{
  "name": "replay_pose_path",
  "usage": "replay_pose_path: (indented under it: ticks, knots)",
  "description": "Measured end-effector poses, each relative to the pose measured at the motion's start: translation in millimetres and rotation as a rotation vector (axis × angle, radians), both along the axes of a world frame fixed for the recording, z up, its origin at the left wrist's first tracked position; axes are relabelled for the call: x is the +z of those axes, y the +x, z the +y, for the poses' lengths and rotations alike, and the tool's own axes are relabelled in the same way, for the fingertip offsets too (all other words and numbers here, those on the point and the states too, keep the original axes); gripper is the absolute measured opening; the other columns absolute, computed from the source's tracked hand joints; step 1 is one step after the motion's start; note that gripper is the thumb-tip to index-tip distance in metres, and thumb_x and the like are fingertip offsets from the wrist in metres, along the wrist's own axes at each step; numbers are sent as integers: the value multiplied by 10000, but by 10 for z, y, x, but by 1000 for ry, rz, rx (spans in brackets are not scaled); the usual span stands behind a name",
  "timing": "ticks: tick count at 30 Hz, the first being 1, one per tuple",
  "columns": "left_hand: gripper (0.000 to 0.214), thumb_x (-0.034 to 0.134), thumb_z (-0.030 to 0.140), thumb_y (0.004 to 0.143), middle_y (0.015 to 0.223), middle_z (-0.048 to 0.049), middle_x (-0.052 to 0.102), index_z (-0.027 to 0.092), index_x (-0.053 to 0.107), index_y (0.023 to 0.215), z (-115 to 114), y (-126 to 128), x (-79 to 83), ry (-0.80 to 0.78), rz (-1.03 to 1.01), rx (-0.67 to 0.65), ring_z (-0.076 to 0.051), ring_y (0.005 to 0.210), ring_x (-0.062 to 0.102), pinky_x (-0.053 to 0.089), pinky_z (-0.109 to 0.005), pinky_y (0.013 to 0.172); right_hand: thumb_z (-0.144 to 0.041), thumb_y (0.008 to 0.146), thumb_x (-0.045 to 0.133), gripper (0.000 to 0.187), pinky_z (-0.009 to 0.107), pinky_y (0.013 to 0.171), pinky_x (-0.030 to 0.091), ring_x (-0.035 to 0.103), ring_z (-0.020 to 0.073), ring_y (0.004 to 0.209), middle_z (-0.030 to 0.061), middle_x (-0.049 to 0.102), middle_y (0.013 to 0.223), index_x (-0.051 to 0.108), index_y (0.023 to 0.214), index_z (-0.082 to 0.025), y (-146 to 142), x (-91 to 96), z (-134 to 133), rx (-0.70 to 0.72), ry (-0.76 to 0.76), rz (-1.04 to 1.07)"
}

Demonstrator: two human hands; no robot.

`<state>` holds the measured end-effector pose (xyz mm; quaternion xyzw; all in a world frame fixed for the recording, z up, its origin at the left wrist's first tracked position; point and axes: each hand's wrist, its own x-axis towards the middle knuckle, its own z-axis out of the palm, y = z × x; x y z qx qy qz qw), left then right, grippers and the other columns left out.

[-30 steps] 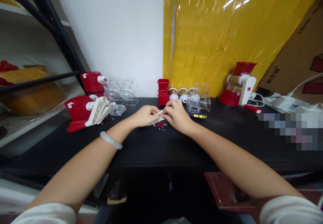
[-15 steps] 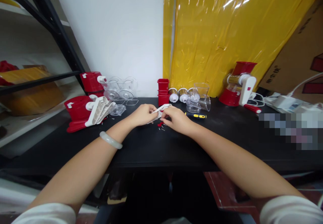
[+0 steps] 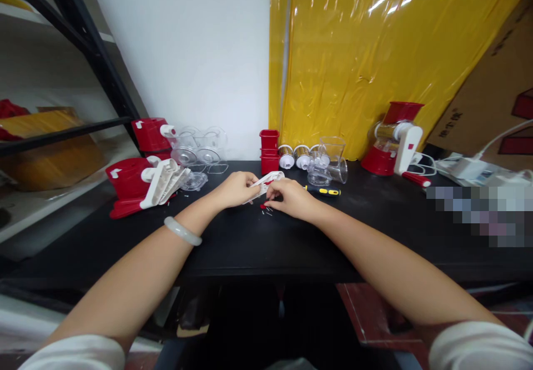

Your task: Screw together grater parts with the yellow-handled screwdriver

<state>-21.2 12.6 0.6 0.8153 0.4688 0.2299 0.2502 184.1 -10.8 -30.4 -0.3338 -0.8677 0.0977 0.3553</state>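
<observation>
A white plastic crank arm (image 3: 271,177) lies tilted in my left hand (image 3: 238,190), whose thumb and fingers are closed on its lower left end. Just right of it is my right hand (image 3: 287,198), fingers curled and thumb tip low. These fingertips are at a small red plastic part (image 3: 262,206) on the black table; whether anything is pinched between them is hidden. Several small screws (image 3: 267,212) lie scattered below the red part. Behind the right hand rests a black and yellow screwdriver (image 3: 328,191).
Red grinder bases (image 3: 129,178) with white crank arms and clear plastic parts (image 3: 200,148) stand left. Red hoppers (image 3: 269,159), metal drums (image 3: 286,157) and a clear housing (image 3: 333,161) line the back. An assembled red grinder (image 3: 380,161) and a power strip (image 3: 466,167) are right.
My right hand has moved down from the upper end of the crank arm to the small red part. More of the crank arm shows. My left hand stays in place.
</observation>
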Motion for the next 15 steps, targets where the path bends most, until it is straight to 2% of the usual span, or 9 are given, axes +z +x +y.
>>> replay_pose_path:
  ticks: [3,6,8,11,15]
  knots:
    - [212,582,336,786,714,-49,730,163,686,848,6,3,-12,-7,-24,3,-166,577,675,481,-242,546,-266,846,666,86,337,791,458,573,197,859,47,629,871,599,854,-212,21,77,-6,-147,189,146]
    - [182,577,284,763,727,-45,728,162,681,849,-8,19,-8,-31,-60,-12,-160,575,671,481,-240,543,-258,876,584,66,395,871,452,555,231,944,76,610,942,581,924,-213,49,106,24,-290,255,282]
    - [177,573,269,757,736,-45,725,158,673,853,-29,33,7,-62,-98,-44,-156,572,667,484,-242,543,-247,850,589,143,437,934,441,547,255,1029,93,610,1021,570,988,-214,62,75,69,-323,217,340]
    - [187,583,287,770,741,-40,714,154,657,879,-57,48,33,-104,-176,-94,-148,565,658,486,-245,542,-248,806,614,283,472,1005,421,543,268,1122,102,605,1117,549,1080,-221,63,-13,151,-305,80,413]
    - [209,601,288,773,714,-18,686,151,652,922,-63,55,36,-132,-252,-138,-138,554,639,492,-249,550,-272,796,618,399,435,991,457,595,236,1097,105,605,1181,505,1173,-213,43,-87,217,-204,-153,532]
